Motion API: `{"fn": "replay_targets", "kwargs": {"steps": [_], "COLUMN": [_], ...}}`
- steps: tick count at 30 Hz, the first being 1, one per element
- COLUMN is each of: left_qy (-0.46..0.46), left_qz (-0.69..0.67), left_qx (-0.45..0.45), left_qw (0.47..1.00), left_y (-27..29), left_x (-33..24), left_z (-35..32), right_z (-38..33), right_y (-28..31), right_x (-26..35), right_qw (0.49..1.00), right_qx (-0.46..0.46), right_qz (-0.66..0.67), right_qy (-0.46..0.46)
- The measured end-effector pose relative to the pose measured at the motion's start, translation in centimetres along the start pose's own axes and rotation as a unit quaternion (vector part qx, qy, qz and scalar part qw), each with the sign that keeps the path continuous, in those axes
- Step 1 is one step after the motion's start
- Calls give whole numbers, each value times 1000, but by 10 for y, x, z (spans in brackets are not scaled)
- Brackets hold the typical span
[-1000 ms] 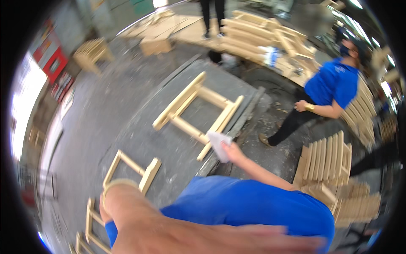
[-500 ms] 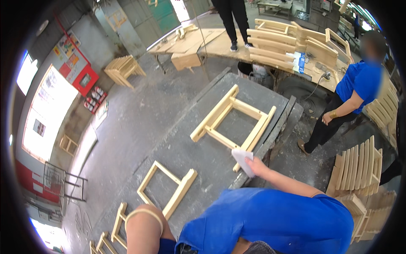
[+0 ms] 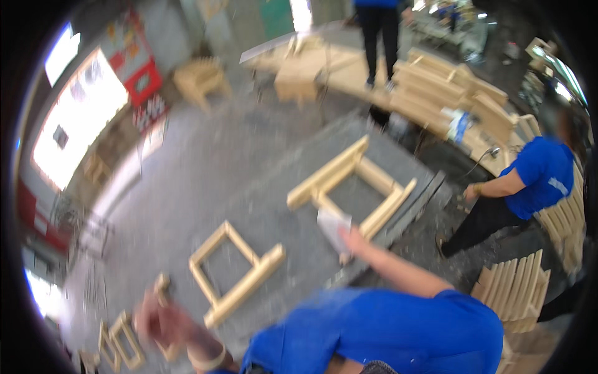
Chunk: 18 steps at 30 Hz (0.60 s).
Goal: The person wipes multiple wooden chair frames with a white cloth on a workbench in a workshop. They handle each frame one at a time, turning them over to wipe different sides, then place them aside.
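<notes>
My right hand (image 3: 352, 240) is closed on a white, stiff-looking sheet (image 3: 334, 225), perhaps sandpaper. The sheet overlaps the near side of a large pale wooden frame (image 3: 336, 171) lying on the dark grey bench (image 3: 274, 193). At the lower left my left hand (image 3: 161, 318), blurred by motion, is in front of a small wooden frame (image 3: 163, 282) that it partly covers. Its fingers are smeared, and I cannot make out whether it touches that frame. Between my hands a second wooden frame (image 3: 271, 257) lies flat on the bench.
More small frames (image 3: 118, 343) are at the lower left. A co-worker in a blue shirt (image 3: 539, 168) stands at the right, near slatted wooden parts (image 3: 512, 287). Behind the bench is a long worktable (image 3: 349, 71) with stacked wooden parts; another person (image 3: 379, 43) is there.
The view has shifted. My left arm has extended out to the left, bringing the hand into sight by the small frames. My right hand has shifted left with the white sheet.
</notes>
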<state>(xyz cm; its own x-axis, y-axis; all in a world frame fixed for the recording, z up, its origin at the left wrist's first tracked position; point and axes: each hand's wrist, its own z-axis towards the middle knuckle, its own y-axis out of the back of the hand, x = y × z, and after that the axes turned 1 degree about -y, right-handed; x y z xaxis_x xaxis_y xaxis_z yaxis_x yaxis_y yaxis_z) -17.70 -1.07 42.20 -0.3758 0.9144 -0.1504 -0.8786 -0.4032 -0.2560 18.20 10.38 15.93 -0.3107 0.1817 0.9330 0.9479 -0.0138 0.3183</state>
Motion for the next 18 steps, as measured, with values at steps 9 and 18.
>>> {"fn": "replay_targets", "kwargs": {"steps": [9, 18], "left_qy": [626, 398], "left_qz": [341, 498], "left_qx": [172, 506], "left_qw": [680, 581], "left_y": [108, 145], "left_x": [87, 108], "left_z": [-248, -353], "right_z": [31, 28], "right_y": [-25, -178], "right_x": [26, -46], "right_qw": [943, 784], "right_qx": [123, 166], "right_qz": [-140, -458], "right_qy": [277, 384]}}
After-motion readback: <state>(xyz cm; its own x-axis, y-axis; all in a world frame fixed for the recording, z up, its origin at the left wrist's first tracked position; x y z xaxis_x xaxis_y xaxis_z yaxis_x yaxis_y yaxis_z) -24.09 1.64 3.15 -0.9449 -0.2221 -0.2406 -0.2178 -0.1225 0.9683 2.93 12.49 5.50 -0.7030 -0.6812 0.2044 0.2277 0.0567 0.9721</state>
